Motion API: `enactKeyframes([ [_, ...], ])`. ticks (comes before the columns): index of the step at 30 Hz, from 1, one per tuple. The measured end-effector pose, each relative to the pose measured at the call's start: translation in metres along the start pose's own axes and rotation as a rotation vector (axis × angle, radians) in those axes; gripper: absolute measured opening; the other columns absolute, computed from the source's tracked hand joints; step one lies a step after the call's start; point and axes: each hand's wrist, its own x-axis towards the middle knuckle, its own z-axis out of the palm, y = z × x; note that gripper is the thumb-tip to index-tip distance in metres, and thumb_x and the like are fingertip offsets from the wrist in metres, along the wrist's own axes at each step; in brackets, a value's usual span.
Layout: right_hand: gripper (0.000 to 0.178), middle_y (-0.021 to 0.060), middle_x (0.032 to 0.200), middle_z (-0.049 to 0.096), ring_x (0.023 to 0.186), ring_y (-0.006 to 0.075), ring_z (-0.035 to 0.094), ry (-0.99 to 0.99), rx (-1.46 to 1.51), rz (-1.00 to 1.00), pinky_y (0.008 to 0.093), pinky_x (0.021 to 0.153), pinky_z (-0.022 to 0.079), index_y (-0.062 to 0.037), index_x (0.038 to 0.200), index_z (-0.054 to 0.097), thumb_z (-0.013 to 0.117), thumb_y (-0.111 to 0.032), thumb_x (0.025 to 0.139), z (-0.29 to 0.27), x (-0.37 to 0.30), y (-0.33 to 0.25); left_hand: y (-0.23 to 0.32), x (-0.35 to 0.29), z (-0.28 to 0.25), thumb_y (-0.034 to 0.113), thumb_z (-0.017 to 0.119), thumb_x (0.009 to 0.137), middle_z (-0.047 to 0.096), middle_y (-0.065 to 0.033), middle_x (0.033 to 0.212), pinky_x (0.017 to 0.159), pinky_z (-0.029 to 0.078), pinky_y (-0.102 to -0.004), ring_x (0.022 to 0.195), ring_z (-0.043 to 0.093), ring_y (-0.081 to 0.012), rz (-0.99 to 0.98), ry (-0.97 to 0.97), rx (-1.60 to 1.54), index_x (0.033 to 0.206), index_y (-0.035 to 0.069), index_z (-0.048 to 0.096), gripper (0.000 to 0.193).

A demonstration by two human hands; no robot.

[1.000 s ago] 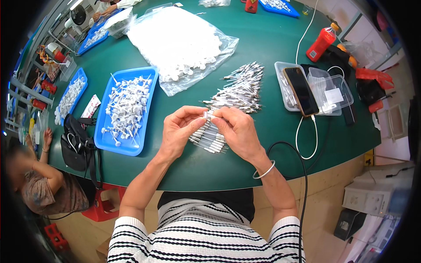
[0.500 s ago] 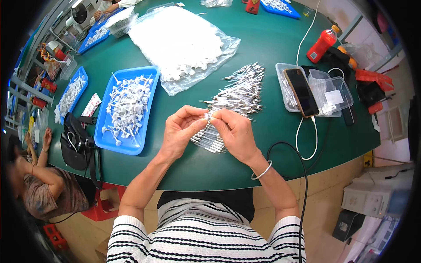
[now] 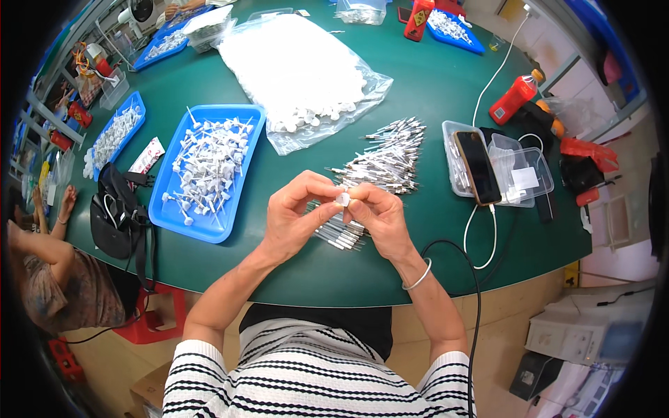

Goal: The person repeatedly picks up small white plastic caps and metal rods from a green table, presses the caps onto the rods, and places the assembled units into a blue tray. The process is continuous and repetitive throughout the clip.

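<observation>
A small white plastic cap (image 3: 342, 199) sits pinched between the fingertips of my left hand (image 3: 294, 212) and my right hand (image 3: 385, 221). Both hands are closed and meet over the table; whether a thin rod is in the cap is hidden by the fingers. Just beyond and beneath them lies a pile of slim metal rods (image 3: 390, 157) with whitish ends, some lined up side by side under my hands. To the left, a blue tray (image 3: 156, 191) carries many white caps fitted on thin stems. Behind my hands, a clear plastic bag (image 3: 286, 143) holds loose white caps.
On the right are clear plastic boxes (image 3: 540, 198), a phone (image 3: 478, 167) on a white cable, and a red bottle (image 3: 514, 99). A black bag (image 3: 111, 223) lies left of the tray. Another person's arm (image 3: 52, 254) rests at the left edge. A black cable (image 3: 477, 313) passes my right arm.
The white cap now shows its face between my fingertips, where little of it showed before. My hands have shifted slightly right and down in the picture; the whole view has moved a little.
</observation>
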Motion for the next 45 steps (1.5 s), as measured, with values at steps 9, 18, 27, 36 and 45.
enactKeyframes([
  [9,0.014,0.002,0.084,0.061,0.073,0.008,0.058,0.01,-0.094,-0.009,0.0214,0.068,0.047,0.0008,0.099,0.065,0.061,-0.012,0.095,0.006,-0.003,-0.003,0.003,0.0,-0.006,-0.004,0.068,0.084,0.062,-0.0109,0.101,0.079,0.052,-0.0265,0.089,0.063,-0.0153,0.017,-0.046,0.068,0.103,-0.001,0.068,0.019],
  [18,0.015,0.0039,0.089,0.063,0.077,0.0097,0.061,0.051,-0.038,-0.025,0.0229,0.071,0.049,0.0013,0.103,0.064,0.06,-0.011,0.096,0.01,-0.003,0.002,0.009,0.002,-0.002,-0.005,0.068,0.083,0.06,-0.0117,0.103,0.082,0.051,-0.0288,0.092,0.061,-0.0167,0.0,-0.028,0.057,0.105,-0.004,0.066,0.022],
  [27,0.017,0.0039,0.087,0.064,0.076,0.01,0.061,0.067,0.084,-0.016,0.0241,0.073,0.05,0.0002,0.1,0.065,0.061,-0.016,0.096,0.013,-0.001,0.003,0.008,0.002,-0.003,-0.005,0.067,0.085,0.06,-0.0108,0.103,0.084,0.052,-0.0296,0.094,0.061,-0.0163,-0.023,-0.018,-0.058,0.107,-0.004,0.066,0.023],
  [36,0.014,0.0043,0.094,0.064,0.08,0.0099,0.062,0.149,0.036,-0.066,0.0225,0.074,0.05,0.0015,0.103,0.067,0.064,-0.008,0.093,0.012,0.001,0.007,0.01,0.005,0.001,-0.005,0.067,0.085,0.059,-0.0088,0.101,0.085,0.051,-0.0289,0.094,0.06,-0.0149,-0.066,0.002,0.016,0.113,-0.002,0.065,0.028],
  [45,0.015,0.004,0.094,0.063,0.087,0.0129,0.056,0.256,-0.263,-0.229,0.027,0.078,0.045,-0.0026,0.097,0.071,0.074,-0.004,0.082,0.007,0.003,0.014,0.015,0.001,0.003,-0.002,0.072,0.08,0.061,-0.0057,0.092,0.075,0.046,-0.0269,0.084,0.056,-0.0133,0.14,0.126,0.471,0.091,0.001,0.059,0.018],
])
